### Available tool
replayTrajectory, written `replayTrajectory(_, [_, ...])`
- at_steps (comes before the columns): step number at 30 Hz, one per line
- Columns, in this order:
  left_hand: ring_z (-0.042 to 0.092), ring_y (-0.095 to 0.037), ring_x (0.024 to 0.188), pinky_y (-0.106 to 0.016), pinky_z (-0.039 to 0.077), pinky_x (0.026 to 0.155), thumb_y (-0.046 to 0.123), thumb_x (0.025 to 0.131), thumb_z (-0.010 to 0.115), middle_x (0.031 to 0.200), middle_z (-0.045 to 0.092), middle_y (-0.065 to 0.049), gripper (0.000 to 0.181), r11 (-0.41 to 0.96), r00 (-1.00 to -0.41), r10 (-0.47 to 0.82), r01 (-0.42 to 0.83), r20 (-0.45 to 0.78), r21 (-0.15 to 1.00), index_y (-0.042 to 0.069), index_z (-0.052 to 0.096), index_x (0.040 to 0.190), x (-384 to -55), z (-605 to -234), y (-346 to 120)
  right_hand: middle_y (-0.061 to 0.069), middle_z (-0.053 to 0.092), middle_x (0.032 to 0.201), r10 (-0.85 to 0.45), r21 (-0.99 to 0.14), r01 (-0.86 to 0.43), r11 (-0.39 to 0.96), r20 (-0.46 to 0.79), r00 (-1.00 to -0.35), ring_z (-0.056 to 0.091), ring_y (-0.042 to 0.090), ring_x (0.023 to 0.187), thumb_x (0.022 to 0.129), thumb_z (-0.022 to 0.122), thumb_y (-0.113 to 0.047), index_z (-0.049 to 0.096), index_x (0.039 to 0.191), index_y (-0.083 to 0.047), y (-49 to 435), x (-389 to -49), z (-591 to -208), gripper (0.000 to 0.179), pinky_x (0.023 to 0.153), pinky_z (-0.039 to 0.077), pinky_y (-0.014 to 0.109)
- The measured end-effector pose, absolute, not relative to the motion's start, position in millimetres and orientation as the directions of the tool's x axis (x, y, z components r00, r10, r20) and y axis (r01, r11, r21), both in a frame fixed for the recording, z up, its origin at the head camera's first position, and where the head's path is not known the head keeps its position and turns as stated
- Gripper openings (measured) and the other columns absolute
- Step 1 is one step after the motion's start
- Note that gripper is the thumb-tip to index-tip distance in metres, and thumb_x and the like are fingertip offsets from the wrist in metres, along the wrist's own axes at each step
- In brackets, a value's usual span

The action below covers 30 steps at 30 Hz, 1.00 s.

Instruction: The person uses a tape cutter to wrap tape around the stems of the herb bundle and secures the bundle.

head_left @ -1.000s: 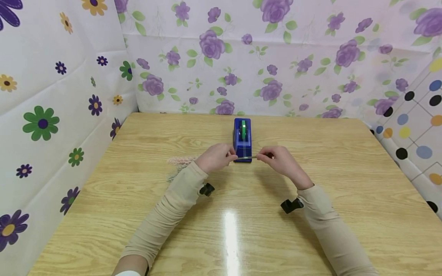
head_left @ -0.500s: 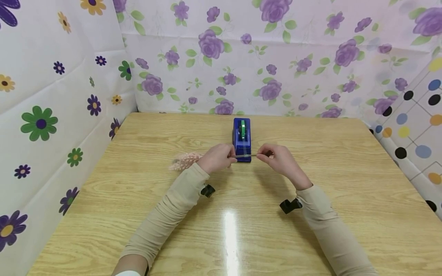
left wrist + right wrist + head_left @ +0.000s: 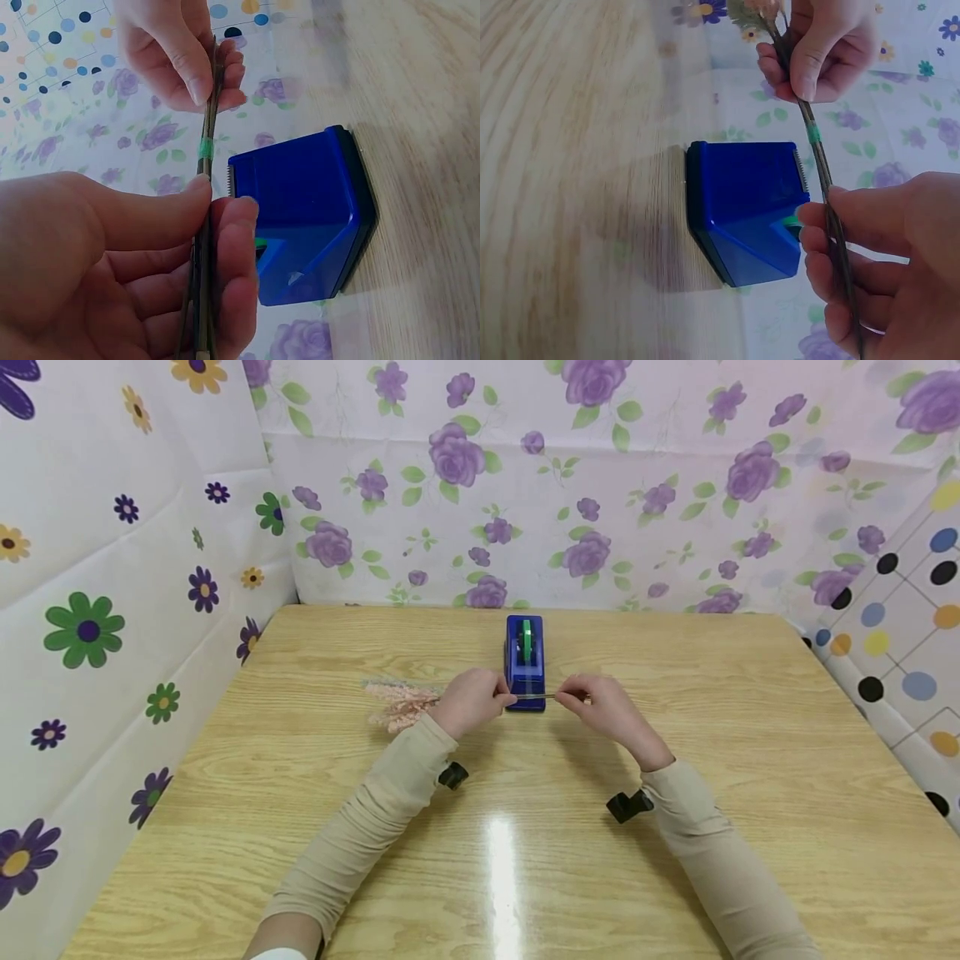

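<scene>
A small bunch of dried flowers, with fluffy pink and greyish heads [image 3: 401,703] to the left, is stretched between both hands. My left hand [image 3: 472,702] pinches its thin brown stems [image 3: 823,165] near the heads, thumb against fingers. Farther along, toward the stem ends, my right hand [image 3: 600,703] pinches them too. Between the hands, a narrow band of green tape [image 3: 206,148] wraps the stems. Just beyond the stems stands a blue tape dispenser [image 3: 296,187] with a toothed cutter [image 3: 801,172], apart from both hands. Its green roll [image 3: 527,642] shows on top.
The wooden table [image 3: 360,843] extends around the hands and the dispenser. A purple-flowered cloth [image 3: 637,527] hangs behind the table. Other patterned cloths flank it, flowers on the left [image 3: 157,635] and dots on the right [image 3: 918,685].
The flower bunch has turned about its stems, so its pink and greyish heads lie differently. Both hands keep nearly the same place, pinching the stems. The dispenser has not moved.
</scene>
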<state>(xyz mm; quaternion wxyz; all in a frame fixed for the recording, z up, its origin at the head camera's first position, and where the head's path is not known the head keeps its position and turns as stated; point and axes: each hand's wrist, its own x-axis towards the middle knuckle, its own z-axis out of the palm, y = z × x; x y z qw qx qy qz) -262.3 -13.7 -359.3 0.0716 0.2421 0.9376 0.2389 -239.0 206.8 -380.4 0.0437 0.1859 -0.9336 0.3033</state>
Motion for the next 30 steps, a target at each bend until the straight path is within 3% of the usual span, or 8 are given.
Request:
replayTrajectory(6, [0.050, -0.011, 0.059, -0.022, 0.036, 0.055, 0.023, 0.096, 0.062, 0.077, 0.068, -0.005, 0.020, 0.766, -0.885, 0.465, 0.394, -0.014, 0.508, 0.005, 0.069, 0.088, -262.9, -360.7, -12.7, 0.010, 0.070, 0.088, -0.301, -0.536, -0.377, 0.755, 0.228, -0.926, 0.062, 0.021, 0.079, 0.093, 0.064, -0.010, 0.070, 0.097, -0.003, 206.2, -239.9, -384.7, 0.011, 0.074, 0.049, 0.035])
replayTrajectory(15, [0.045, -0.014, 0.062, -0.025, 0.035, 0.059, 0.018, 0.094, 0.065, 0.076, 0.057, -0.004, 0.018, 0.746, -0.890, 0.454, 0.404, 0.039, 0.529, 0.006, 0.057, 0.084, -266.3, -365.9, -14.3, 0.014, 0.073, 0.089, -0.238, -0.560, -0.346, 0.752, 0.258, -0.936, 0.063, 0.022, 0.077, 0.097, 0.059, -0.016, 0.073, 0.098, -0.002, 204.3, -240.7, -384.7, 0.020, 0.066, 0.045, 0.029])
replayTrajectory(24, [0.045, -0.013, 0.056, -0.024, 0.035, 0.055, 0.023, 0.101, 0.053, 0.076, 0.066, -0.009, 0.029, 0.744, -0.890, 0.453, 0.407, 0.048, 0.530, 0.001, 0.071, 0.095, -267.9, -366.9, -13.3, 0.013, 0.073, 0.090, -0.189, -0.547, -0.376, 0.748, 0.368, -0.910, 0.066, 0.027, 0.082, 0.091, 0.068, -0.011, 0.071, 0.092, -0.004, 202.5, -239.6, -384.7, 0.008, 0.074, 0.053, 0.043])
replayTrajectory(30, [0.053, -0.014, 0.063, -0.025, 0.040, 0.059, 0.020, 0.098, 0.058, 0.085, 0.071, -0.007, 0.022, 0.764, -0.900, 0.428, 0.409, 0.082, 0.500, 0.004, 0.072, 0.096, -266.5, -368.0, -11.5, 0.012, 0.071, 0.089, -0.182, -0.552, -0.339, 0.762, 0.320, -0.930, 0.064, 0.025, 0.080, 0.093, 0.065, -0.015, 0.068, 0.095, -0.005, 202.2, -238.1, -385.6, 0.010, 0.073, 0.051, 0.040])
